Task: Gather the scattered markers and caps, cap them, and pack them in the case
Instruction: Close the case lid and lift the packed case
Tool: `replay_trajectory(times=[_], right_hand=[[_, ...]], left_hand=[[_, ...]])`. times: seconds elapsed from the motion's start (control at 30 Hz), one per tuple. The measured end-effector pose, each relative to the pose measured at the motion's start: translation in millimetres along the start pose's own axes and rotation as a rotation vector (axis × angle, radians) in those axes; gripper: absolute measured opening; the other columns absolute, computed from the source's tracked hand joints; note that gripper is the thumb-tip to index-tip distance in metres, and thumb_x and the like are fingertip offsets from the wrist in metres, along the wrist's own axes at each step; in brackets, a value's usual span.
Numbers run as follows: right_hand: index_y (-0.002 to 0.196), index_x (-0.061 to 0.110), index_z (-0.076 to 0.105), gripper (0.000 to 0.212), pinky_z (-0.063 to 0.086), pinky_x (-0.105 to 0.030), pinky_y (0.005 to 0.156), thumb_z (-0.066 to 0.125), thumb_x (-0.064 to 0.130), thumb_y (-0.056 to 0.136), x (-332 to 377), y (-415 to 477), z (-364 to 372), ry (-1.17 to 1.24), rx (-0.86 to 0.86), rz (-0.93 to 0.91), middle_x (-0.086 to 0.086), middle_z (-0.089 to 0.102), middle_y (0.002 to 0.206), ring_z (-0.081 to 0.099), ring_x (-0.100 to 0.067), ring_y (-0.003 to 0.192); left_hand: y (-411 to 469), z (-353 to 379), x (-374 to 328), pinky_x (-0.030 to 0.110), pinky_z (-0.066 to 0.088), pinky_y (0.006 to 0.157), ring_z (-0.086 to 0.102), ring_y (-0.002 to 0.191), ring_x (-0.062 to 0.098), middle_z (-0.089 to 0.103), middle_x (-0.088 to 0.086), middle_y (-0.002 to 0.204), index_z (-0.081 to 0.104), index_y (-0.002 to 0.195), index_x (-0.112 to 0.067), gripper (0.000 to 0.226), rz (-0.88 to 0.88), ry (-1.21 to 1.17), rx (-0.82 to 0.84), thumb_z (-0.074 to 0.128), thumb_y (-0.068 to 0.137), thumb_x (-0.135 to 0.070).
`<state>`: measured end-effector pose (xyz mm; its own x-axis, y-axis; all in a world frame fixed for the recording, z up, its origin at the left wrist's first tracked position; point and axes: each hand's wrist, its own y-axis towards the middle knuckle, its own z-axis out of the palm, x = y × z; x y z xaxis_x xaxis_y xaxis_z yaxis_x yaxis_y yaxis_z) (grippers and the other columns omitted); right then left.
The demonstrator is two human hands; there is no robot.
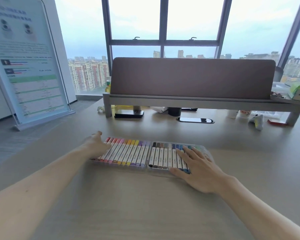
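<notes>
Your left hand (95, 146) is resting loose-fingered at the left edge of the clear case (142, 169). Capped markers (128, 151) are filling both halves. Your right hand (197, 170) is lying flat, fingers spread, on the rightmost ones. The table (128, 205) is stretching wide toward you from the near edge.

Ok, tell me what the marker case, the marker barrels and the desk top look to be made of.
Case: clear, glossy plastic, it seems; its walls are see-through. Marker barrels: white plastic by the look, fairly matte, with coloured caps. Desk top: pale, matte surface with a faint wood grain, probably laminate; solid wood cannot be ruled out.
</notes>
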<state>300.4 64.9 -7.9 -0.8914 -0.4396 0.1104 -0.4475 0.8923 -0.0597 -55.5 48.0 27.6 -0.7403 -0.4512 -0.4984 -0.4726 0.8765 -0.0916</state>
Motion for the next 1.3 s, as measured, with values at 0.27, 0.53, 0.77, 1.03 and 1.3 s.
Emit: replay_trajectory(times=[0.27,0.53,0.77,1.03,1.3], right_hand=[[0.164,0.036,-0.001,0.094,-0.001,-0.046,0.128,0.022,0.087,0.088,13.0,-13.1,0.0,0.084,-0.006,0.115,0.006,-0.007,0.173,-0.014,-0.020,0.158],[0.165,0.030,0.006,0.095,0.003,-0.045,0.128,0.036,0.081,0.090,25.4,-20.7,-0.7,0.222,-0.038,0.161,0.001,-0.005,0.173,-0.008,-0.023,0.159],[0.139,0.033,0.058,0.047,0.041,-0.026,0.100,0.059,0.054,0.096,17.0,-42.4,-31.7,0.423,-0.311,0.113,0.010,0.059,0.140,0.054,-0.014,0.129],[0.110,0.025,0.055,0.027,0.045,-0.015,0.077,0.056,0.004,0.094,-21.7,-31.2,-49.1,0.850,-0.723,0.142,0.005,0.064,0.116,0.063,-0.007,0.102],[0.129,0.031,0.051,0.041,0.047,-0.024,0.102,0.067,0.014,0.096,-22.0,-10.6,-37.2,0.599,-0.769,-0.257,0.017,0.057,0.131,0.053,-0.005,0.126]], left_hand=[[-8.5,-40.8,-71.9,0.040,0.052,0.079,0.061,0.100,0.030,0.065,0.011,0.121,0.053,0.135,-0.020,0.037,0.282,0.255,-0.308,0.053,0.098,-0.017],[-47.4,-53.7,-185.4,0.050,0.058,0.091,0.068,0.105,0.038,0.072,0.018,0.113,0.067,0.118,-0.003,0.025,0.747,0.097,-0.425,0.060,0.094,-0.006],[-73.4,-1.9,-211.1,0.047,0.058,0.077,0.069,0.090,0.035,0.073,0.013,0.096,0.069,0.100,-0.005,0.021,1.098,0.107,-0.325,0.050,0.091,0.000],[-84.9,31.2,-178.6,0.037,0.058,0.080,0.066,0.104,0.018,0.062,-0.002,0.132,0.057,0.141,-0.020,0.044,1.409,0.168,-0.281,0.061,0.101,-0.004],[-67.4,39.0,-123.0,0.034,0.050,0.082,0.057,0.095,0.017,0.058,-0.002,0.107,0.059,0.106,-0.010,0.022,1.343,-0.006,-0.309,0.047,0.108,-0.028]])
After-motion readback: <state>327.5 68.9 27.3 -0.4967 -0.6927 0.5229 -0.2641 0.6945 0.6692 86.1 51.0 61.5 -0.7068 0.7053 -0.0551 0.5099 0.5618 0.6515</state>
